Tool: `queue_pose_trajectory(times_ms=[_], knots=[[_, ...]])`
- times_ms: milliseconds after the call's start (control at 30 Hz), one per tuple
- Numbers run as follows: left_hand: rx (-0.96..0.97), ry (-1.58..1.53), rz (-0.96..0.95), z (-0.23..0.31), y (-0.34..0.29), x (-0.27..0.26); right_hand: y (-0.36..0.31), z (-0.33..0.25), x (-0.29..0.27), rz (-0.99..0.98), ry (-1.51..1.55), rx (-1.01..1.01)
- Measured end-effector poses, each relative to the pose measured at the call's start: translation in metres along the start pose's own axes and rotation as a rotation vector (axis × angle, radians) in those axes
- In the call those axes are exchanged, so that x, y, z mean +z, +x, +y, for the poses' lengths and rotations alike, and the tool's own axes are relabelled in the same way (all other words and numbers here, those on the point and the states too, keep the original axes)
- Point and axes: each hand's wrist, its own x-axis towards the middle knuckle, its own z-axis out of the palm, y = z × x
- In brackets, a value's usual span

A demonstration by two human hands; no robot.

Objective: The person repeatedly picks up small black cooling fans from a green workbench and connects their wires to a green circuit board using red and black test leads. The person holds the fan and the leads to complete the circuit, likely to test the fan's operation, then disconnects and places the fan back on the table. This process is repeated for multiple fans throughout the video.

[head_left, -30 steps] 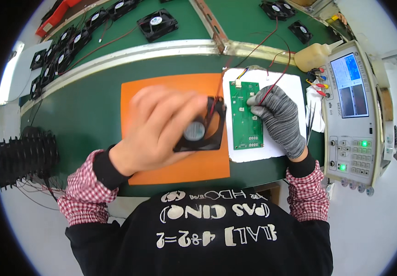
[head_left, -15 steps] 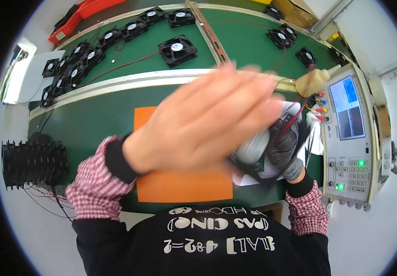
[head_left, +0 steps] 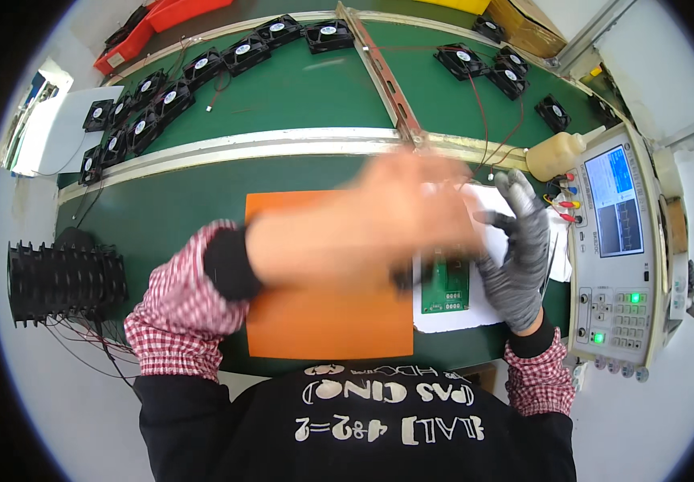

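My bare left hand (head_left: 395, 217) is smeared by motion above the right part of the orange mat (head_left: 331, 333), so its fingers do not show clearly. A blurred dark shape (head_left: 411, 277) hangs just below it; I cannot make out its kind. In a grey glove, my right hand (head_left: 521, 249) is open, fingers apart and pointing away from me. It hovers beside the green circuit board (head_left: 446, 293), which lies on a white sheet (head_left: 455, 322). The left hand partly covers the board.
A test instrument (head_left: 616, 233) with a lit screen stands on the right, near a yellowish bottle (head_left: 554, 156). Black fans (head_left: 172, 98) line the far left; others (head_left: 459, 61) sit far right past a metal divider (head_left: 387, 80). Stacked black fans (head_left: 66, 281) stand at left.
The lone fan left of the divider is gone from its spot, and another fan now sits right of it. My right hand has let go of its dark object and spread its fingers.
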Motion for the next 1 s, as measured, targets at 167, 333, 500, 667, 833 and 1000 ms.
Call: queue_pose_trajectory(times_ms=[167,333,500,667,833,1000], knots=[[0.22,-0.189,-0.452,0.063,-0.026,0.0,-0.004,-0.021,0.002,-0.33,-0.212,-0.485],[-0.537,0.76,-0.177,0.04,-0.066,-0.06,0.005,0.002,-0.025,-0.36,-0.642,-0.151],[-0.401,0.682,0.103,0.045,-0.076,-0.035,0.0,0.012,-0.023,-0.312,-0.11,0.203],[-0.328,0.35,-0.095,0.049,-0.073,-0.005,-0.009,0.011,-0.012,-0.244,0.239,0.476],[-0.708,0.14,0.283,0.031,-0.098,-0.005,-0.016,0.02,-0.008,-0.23,0.207,0.401],[-0.65,-0.061,0.271,0.05,-0.083,0.028,-0.017,0.03,-0.004,-0.301,0.06,0.195]])
